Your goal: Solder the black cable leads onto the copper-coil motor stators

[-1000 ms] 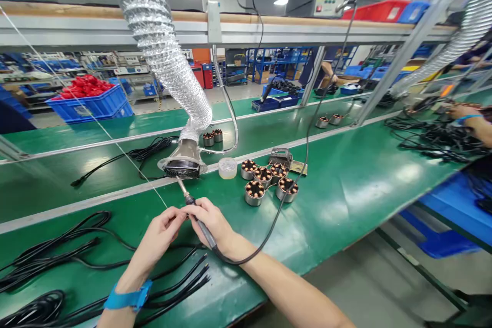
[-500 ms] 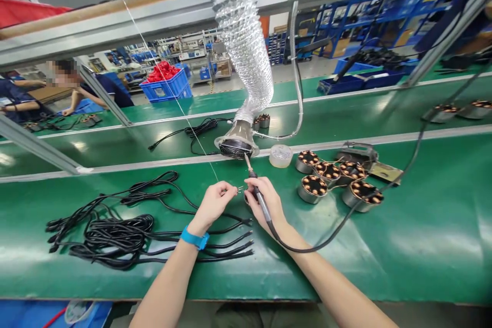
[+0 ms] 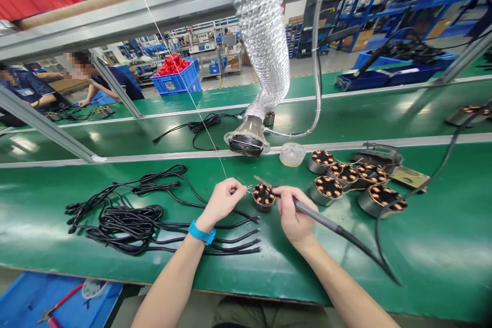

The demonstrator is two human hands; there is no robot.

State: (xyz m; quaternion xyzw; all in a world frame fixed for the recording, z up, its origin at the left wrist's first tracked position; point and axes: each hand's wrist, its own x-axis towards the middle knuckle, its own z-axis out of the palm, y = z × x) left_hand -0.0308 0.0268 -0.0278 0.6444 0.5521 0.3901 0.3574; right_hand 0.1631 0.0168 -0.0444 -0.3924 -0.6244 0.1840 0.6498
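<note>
My right hand (image 3: 292, 212) is closed round a soldering iron (image 3: 307, 210); its tip points left over a round motor stator with copper coils (image 3: 263, 198) lying on the green bench. My left hand (image 3: 223, 199), with a blue wristband, pinches a thin solder wire (image 3: 200, 113) that runs up and to the left; the pinched end sits just left of the stator. The iron's black cable (image 3: 369, 251) trails off to the right.
Several more stators (image 3: 351, 182) lie to the right, beside a small clear pot (image 3: 292, 154). A silver fume hose with a funnel mouth (image 3: 247, 141) hangs just behind. Black cables (image 3: 130, 215) are heaped at the left. Other people work at the far left.
My right hand has swung the soldering iron down from upright to nearly level, tip toward the stator, which now shows between my hands. The view has shifted a little left.
</note>
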